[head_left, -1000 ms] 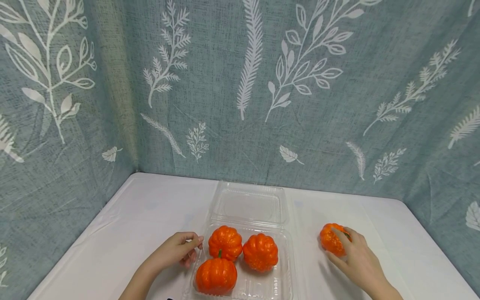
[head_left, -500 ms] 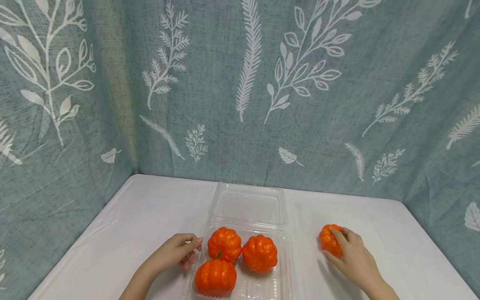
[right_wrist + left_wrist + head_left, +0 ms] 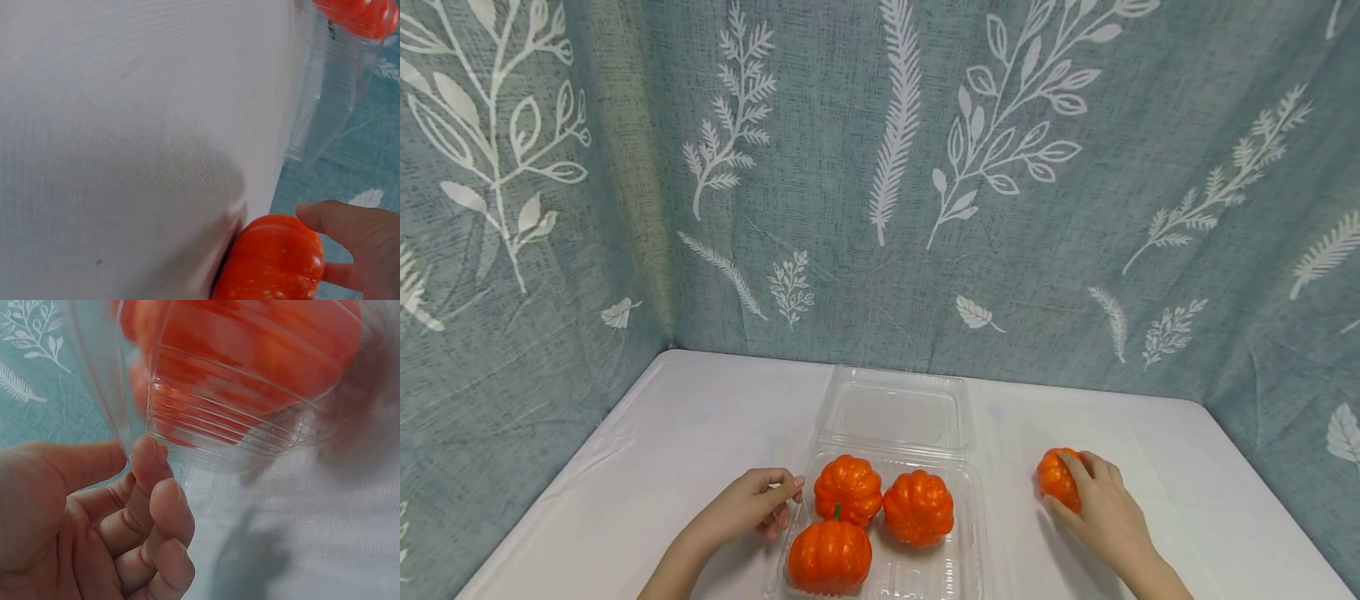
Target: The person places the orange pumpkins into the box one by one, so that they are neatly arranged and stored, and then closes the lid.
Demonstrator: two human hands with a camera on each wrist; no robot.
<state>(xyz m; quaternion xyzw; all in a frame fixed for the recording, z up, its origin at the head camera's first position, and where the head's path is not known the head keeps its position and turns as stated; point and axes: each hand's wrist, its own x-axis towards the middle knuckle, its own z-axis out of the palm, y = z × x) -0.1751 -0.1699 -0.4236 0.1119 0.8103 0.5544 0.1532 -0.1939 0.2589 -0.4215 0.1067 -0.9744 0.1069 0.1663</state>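
Observation:
My left hand (image 3: 747, 505) is at the left side of a clear plastic clamshell container (image 3: 964, 557); in the left wrist view its thumb and index finger pinch the rim. Three shiny orange toy pumpkins lie inside: a back-left pumpkin (image 3: 847, 489), a right pumpkin (image 3: 919, 508) and a front-left pumpkin (image 3: 829, 557) with a green stem showing behind it. To the right of the container, a fourth pumpkin (image 3: 1057, 478) rests on the table, and my right hand (image 3: 1105, 518) grips it from the right. The right wrist view shows the thumb against this pumpkin (image 3: 273, 262); some fingers are hidden.
The container's clear lid (image 3: 895, 408) lies folded back behind its base. A white cloth (image 3: 700, 417) covers the table. Blue-green curtains (image 3: 820, 167) with white leaf prints stand around the back and sides.
My right hand has shifted slightly left and its fingers have closed further over the pumpkin beside the container. The left hand stays at the container's rim.

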